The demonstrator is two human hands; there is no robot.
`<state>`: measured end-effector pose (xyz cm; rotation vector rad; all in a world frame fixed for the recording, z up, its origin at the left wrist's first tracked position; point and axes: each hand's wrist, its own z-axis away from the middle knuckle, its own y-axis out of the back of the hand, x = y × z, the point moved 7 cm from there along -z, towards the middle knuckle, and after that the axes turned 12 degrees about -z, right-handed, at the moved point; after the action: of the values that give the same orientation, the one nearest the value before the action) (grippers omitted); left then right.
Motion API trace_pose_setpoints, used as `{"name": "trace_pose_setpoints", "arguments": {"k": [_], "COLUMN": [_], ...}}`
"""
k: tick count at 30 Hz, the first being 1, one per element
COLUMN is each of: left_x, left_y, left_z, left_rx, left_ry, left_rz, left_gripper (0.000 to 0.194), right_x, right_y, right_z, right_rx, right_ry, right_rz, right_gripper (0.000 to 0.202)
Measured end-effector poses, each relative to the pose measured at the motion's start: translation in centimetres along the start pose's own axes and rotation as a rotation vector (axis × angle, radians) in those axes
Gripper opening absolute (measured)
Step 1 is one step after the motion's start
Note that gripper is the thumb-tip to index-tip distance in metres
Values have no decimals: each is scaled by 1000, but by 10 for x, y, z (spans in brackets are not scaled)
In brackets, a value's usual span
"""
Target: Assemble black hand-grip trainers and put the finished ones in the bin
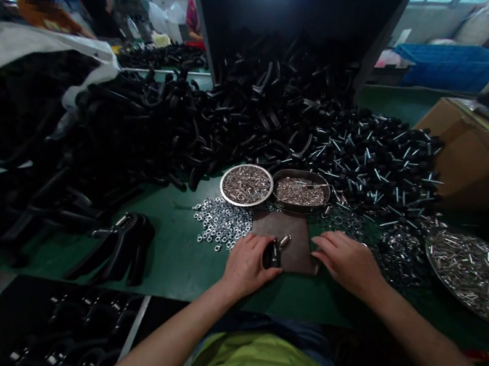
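My left hand (250, 265) is closed around a black plastic part (271, 253) at the left edge of a brown plate (294, 235). Much of that part is hidden by the fingers. A small metal coil spring (284, 240) shows at the black part's upper end, beside my fingertips. At the plate's right edge is my right hand (346, 259), its fingers partly bent and apart, pointing left. I see nothing held in it. Metal nuts (222, 220) lie loose left of the plate. Behind it stand a round dish (223, 187) and a dark oval tin (275, 203) of small metal pieces.
Black plastic parts (178, 128) are heaped behind, spilling from a tilted dark bin (297, 4). Right of them lie black pieces with metal pins (379, 162), a cardboard box (470, 152) and a big tray of pins (434, 268). Clamp-like assemblies (121, 247) lie at left.
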<state>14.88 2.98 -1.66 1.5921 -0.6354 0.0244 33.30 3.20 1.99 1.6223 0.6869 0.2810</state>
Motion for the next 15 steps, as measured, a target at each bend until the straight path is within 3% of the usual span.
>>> {"name": "trace_pose_setpoints", "arguments": {"k": [4,7,11,15], "left_x": [-3,-2,-2,-2], "left_y": [0,2,2,3], "left_z": [-2,-4,-6,-7], "left_rx": [8,-1,-24,-23], "left_ry": [63,71,69,74], "left_rz": [-51,-82,-122,-132], "left_gripper": [53,52,52,52], "right_x": [43,58,46,8], "right_y": [-12,-23,-3,34], "right_z": [69,97,86,46], "right_rx": [-20,1,75,197], "right_ry": [-254,-348,-398,-340], "right_rz": [36,63,99,-254], "right_gripper": [25,24,25,32]}}
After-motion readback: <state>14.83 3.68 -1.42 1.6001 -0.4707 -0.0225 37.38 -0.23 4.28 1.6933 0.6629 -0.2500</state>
